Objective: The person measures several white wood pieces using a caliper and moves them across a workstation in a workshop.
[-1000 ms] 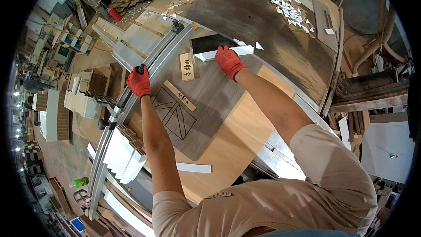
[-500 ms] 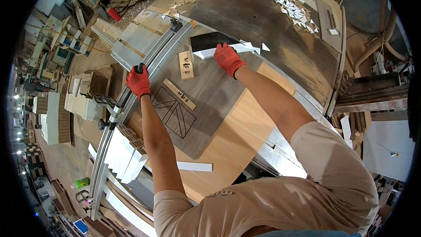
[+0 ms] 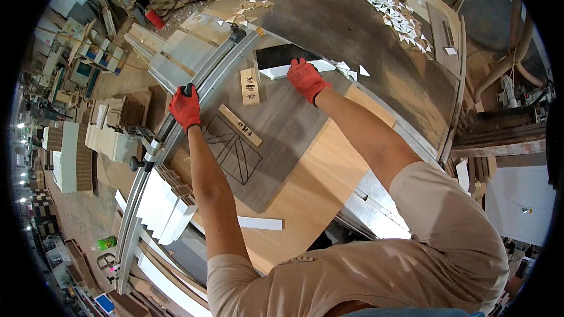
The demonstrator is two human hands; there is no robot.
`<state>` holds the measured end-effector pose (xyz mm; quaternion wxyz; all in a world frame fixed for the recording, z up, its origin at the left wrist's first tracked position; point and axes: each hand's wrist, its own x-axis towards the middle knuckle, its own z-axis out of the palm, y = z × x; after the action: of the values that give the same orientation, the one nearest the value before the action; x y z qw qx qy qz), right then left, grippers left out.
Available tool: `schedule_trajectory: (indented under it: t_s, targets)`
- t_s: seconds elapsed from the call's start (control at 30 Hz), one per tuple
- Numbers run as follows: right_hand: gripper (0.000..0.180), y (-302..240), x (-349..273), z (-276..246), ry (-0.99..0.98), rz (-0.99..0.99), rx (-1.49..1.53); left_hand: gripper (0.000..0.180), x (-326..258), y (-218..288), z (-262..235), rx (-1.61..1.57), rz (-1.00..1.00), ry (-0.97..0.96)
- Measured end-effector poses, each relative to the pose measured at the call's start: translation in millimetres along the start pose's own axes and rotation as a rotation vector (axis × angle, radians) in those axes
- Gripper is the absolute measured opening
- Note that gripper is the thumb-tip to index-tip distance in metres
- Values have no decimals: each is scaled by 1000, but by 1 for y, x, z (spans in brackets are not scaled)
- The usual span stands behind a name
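Note:
My left hand [image 3: 185, 107], in a red glove, is closed around a black knob [image 3: 188, 89] on the long metal rail [image 3: 218, 61]. My right hand [image 3: 306, 80], gloved in red too, presses a white strip [image 3: 276, 73] with its fingers curled over it. The strip lies along the edge of a black board [image 3: 281, 54]. Beyond the strip's right end lie small white offcuts [image 3: 352, 74]. Between my arms is a grey-brown board [image 3: 288, 132] with dark drawn lines, carrying two small wooden pieces, one upper [image 3: 249, 87] and one lower [image 3: 241, 125].
Many white triangular scraps [image 3: 385, 9] cover the far side of the machine table [image 3: 329, 29]. Stacked white strips [image 3: 164, 205] sit left of my left forearm. A lone white strip [image 3: 261, 223] lies on the light wooden panel [image 3: 317, 182]. Hoses [image 3: 511, 53] hang at the right.
The white strip's right end now looks shorter, with separate small white pieces beside it. Both hands keep their places, and the view has shifted slightly.

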<state>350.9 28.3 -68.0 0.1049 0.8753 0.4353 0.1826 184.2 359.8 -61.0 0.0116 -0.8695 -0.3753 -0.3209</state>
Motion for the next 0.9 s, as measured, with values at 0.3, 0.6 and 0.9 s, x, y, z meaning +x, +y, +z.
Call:
schedule_trajectory:
  t_s: [0.3, 0.6, 0.9]
  targets:
    - [47, 5, -15, 36, 37, 375, 970, 32, 2, -8, 11, 281, 80, -48]
    - [25, 35, 10, 86, 28, 34, 247, 55, -1, 4, -14, -160, -136, -276]
    - [28, 39, 3, 87, -78, 49, 199, 59, -12, 3, -11, -218, -146, -319]
